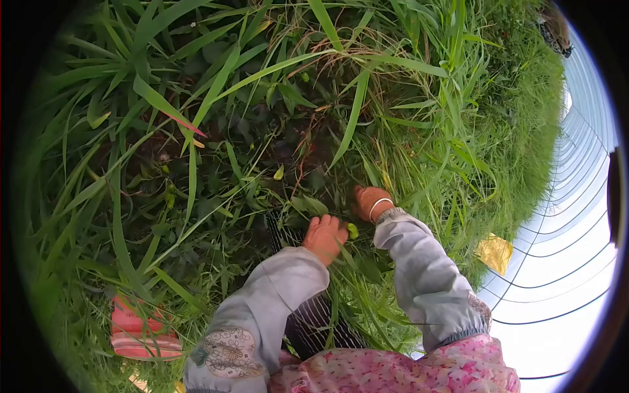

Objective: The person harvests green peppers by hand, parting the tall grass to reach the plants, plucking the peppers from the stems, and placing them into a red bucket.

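My left hand (326,240) is low among the plants, fingers bent against the leaves. A small light green pepper-like fruit (353,230) shows right beside its fingertips; whether the fingers grip anything is hidden. My right hand (369,202), with a white band (379,207) at the wrist, reaches into the leaves just to the right and a little farther up. Its fingers are mostly hidden by foliage and shadow. Broad green leaves (313,205) lie between and around both hands. Grey sleeves cover both forearms.
Tall grass (445,124) surrounds the plants. A red shoe (145,331) is at the lower left, and a yellow object (494,254) lies at the right. Dark striped fabric (318,321) shows between my arms. A hooped translucent cover (557,242) curves along the right edge.
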The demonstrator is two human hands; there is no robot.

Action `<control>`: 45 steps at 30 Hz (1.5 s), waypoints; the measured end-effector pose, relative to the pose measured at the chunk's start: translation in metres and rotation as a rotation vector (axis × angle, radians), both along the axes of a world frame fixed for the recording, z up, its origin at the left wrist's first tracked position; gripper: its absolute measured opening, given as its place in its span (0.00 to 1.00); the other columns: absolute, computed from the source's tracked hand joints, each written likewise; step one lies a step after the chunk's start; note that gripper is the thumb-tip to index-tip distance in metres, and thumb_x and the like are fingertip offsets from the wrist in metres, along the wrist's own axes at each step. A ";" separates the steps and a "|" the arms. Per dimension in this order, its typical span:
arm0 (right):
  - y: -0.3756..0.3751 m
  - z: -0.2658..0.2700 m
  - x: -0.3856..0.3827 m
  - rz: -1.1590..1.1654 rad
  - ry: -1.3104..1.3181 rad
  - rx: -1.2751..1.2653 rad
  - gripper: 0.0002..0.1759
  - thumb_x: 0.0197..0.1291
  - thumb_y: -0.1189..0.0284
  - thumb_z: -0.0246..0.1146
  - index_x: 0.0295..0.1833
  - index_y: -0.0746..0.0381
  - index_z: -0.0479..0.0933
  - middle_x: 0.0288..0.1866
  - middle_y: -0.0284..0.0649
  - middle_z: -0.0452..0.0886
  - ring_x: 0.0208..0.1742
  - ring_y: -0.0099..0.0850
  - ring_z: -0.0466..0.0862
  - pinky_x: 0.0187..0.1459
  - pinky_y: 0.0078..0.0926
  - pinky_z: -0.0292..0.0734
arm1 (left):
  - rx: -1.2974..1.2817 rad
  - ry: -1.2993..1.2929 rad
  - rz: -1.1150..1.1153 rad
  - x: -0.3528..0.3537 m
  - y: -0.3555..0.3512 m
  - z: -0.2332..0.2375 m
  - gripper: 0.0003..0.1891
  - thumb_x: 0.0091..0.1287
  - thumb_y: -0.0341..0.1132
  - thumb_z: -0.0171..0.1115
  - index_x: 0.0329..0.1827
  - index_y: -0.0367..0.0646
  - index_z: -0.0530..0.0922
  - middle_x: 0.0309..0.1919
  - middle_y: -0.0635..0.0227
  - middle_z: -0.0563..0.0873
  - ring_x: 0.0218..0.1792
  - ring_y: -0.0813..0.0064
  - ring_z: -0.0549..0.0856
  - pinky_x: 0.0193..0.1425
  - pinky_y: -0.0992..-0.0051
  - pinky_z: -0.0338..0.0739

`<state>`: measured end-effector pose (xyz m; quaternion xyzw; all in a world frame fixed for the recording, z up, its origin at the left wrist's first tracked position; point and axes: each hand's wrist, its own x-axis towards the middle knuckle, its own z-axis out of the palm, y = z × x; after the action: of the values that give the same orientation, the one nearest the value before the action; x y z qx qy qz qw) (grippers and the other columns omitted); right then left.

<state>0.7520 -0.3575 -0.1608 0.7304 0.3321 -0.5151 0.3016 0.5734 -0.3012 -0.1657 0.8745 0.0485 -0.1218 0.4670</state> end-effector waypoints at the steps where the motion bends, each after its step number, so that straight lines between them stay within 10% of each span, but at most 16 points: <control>1: 0.004 0.004 0.000 -0.007 0.014 -0.031 0.20 0.53 0.66 0.57 0.50 0.63 0.74 0.46 0.51 0.80 0.49 0.45 0.80 0.49 0.39 0.76 | 0.011 -0.007 0.001 0.000 0.001 0.001 0.11 0.52 0.34 0.55 0.38 0.46 0.80 0.35 0.63 0.74 0.43 0.63 0.73 0.46 0.65 0.67; 5: -0.023 0.007 0.006 -0.324 0.024 0.347 0.21 0.53 0.67 0.57 0.54 0.62 0.72 0.42 0.49 0.82 0.41 0.40 0.83 0.42 0.35 0.77 | 0.055 -0.061 0.023 -0.003 -0.001 -0.003 0.14 0.53 0.33 0.55 0.43 0.45 0.79 0.34 0.64 0.74 0.43 0.64 0.73 0.46 0.65 0.66; 6: -0.031 0.008 0.011 -0.805 0.108 0.386 0.20 0.56 0.69 0.56 0.55 0.60 0.71 0.35 0.41 0.79 0.25 0.27 0.76 0.26 0.25 0.73 | 0.043 -0.038 0.010 -0.002 0.002 0.002 0.15 0.53 0.32 0.54 0.44 0.45 0.79 0.34 0.65 0.74 0.43 0.65 0.73 0.46 0.65 0.66; 9: 0.001 0.066 0.019 -1.712 0.346 0.382 0.18 0.59 0.71 0.55 0.55 0.61 0.71 0.31 0.35 0.74 0.19 0.18 0.63 0.18 0.15 0.59 | 0.015 0.025 -0.074 0.008 0.008 0.008 0.16 0.54 0.32 0.54 0.46 0.44 0.78 0.34 0.65 0.75 0.44 0.65 0.73 0.46 0.65 0.66; 11: -0.004 0.083 0.024 -1.981 0.587 0.477 0.17 0.61 0.72 0.53 0.55 0.63 0.70 0.30 0.34 0.73 0.18 0.17 0.61 0.18 0.12 0.55 | 0.018 0.077 -0.132 0.009 0.011 0.008 0.16 0.55 0.32 0.53 0.47 0.44 0.78 0.35 0.65 0.75 0.44 0.65 0.73 0.46 0.65 0.66; 19: 0.079 0.146 -0.007 -1.697 0.736 0.719 0.15 0.63 0.69 0.55 0.53 0.63 0.71 0.30 0.34 0.75 0.27 0.21 0.77 0.22 0.13 0.64 | -0.123 0.145 0.141 0.030 0.038 0.018 0.20 0.64 0.36 0.48 0.58 0.40 0.71 0.49 0.60 0.73 0.52 0.63 0.71 0.64 0.55 0.59; 24: 0.131 0.138 -0.068 -2.159 1.120 1.089 0.12 0.59 0.71 0.56 0.49 0.61 0.70 0.35 0.41 0.75 0.30 0.31 0.79 0.25 0.23 0.70 | -0.025 0.163 0.090 0.061 0.158 0.046 0.19 0.59 0.42 0.52 0.48 0.38 0.70 0.48 0.53 0.73 0.52 0.55 0.74 0.59 0.63 0.68; 25: 0.135 0.129 -0.076 -2.251 1.240 1.137 0.12 0.59 0.72 0.55 0.49 0.61 0.70 0.37 0.41 0.75 0.31 0.31 0.79 0.25 0.22 0.70 | 0.052 0.075 0.062 0.068 0.179 0.033 0.20 0.47 0.37 0.61 0.44 0.39 0.72 0.39 0.58 0.75 0.45 0.59 0.76 0.45 0.64 0.72; 27: 0.151 0.112 -0.093 -2.343 1.282 1.142 0.13 0.59 0.74 0.55 0.50 0.61 0.70 0.38 0.40 0.76 0.32 0.30 0.79 0.27 0.22 0.71 | 0.331 -0.097 -0.032 0.093 0.225 0.031 0.10 0.51 0.29 0.55 0.36 0.39 0.76 0.39 0.61 0.77 0.48 0.61 0.76 0.52 0.63 0.71; 30: 0.174 0.085 -0.122 -2.260 1.257 0.950 0.14 0.59 0.76 0.54 0.52 0.61 0.70 0.39 0.38 0.77 0.33 0.26 0.79 0.30 0.21 0.74 | 0.795 -0.167 -0.201 0.128 0.292 0.025 0.15 0.54 0.28 0.55 0.46 0.45 0.75 0.52 0.61 0.75 0.61 0.64 0.71 0.67 0.57 0.58; 33: 0.187 0.060 -0.159 -2.264 1.190 0.841 0.13 0.60 0.76 0.53 0.52 0.60 0.71 0.40 0.35 0.78 0.35 0.24 0.79 0.32 0.19 0.73 | 1.103 0.058 -0.040 0.110 0.369 0.000 0.19 0.59 0.29 0.52 0.55 0.50 0.71 0.55 0.60 0.75 0.58 0.59 0.73 0.59 0.57 0.67; 35: 0.188 0.048 -0.181 -2.174 1.155 0.748 0.13 0.61 0.76 0.53 0.52 0.59 0.71 0.40 0.33 0.78 0.35 0.22 0.78 0.33 0.18 0.72 | 0.997 0.468 0.014 0.083 0.408 0.004 0.17 0.59 0.29 0.52 0.53 0.49 0.73 0.46 0.58 0.80 0.51 0.57 0.77 0.54 0.60 0.71; 41: 0.190 0.017 -0.146 -2.173 0.829 0.775 0.11 0.61 0.76 0.53 0.48 0.60 0.74 0.35 0.32 0.77 0.33 0.21 0.77 0.31 0.17 0.73 | 0.892 0.286 0.108 -0.032 0.437 -0.019 0.12 0.59 0.27 0.51 0.45 0.42 0.77 0.37 0.55 0.82 0.42 0.54 0.80 0.47 0.60 0.74; 45: 0.215 -0.033 -0.078 -1.783 0.478 0.892 0.09 0.58 0.73 0.59 0.44 0.61 0.77 0.30 0.30 0.78 0.25 0.18 0.76 0.25 0.13 0.70 | 0.850 0.181 0.205 -0.049 0.436 -0.029 0.12 0.60 0.28 0.52 0.46 0.41 0.77 0.37 0.56 0.83 0.42 0.56 0.80 0.49 0.62 0.73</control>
<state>0.6738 -0.1420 -0.1934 0.6356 -0.1188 -0.5134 -0.5642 0.5249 0.1351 -0.1944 0.9652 0.2214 -0.1202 0.0699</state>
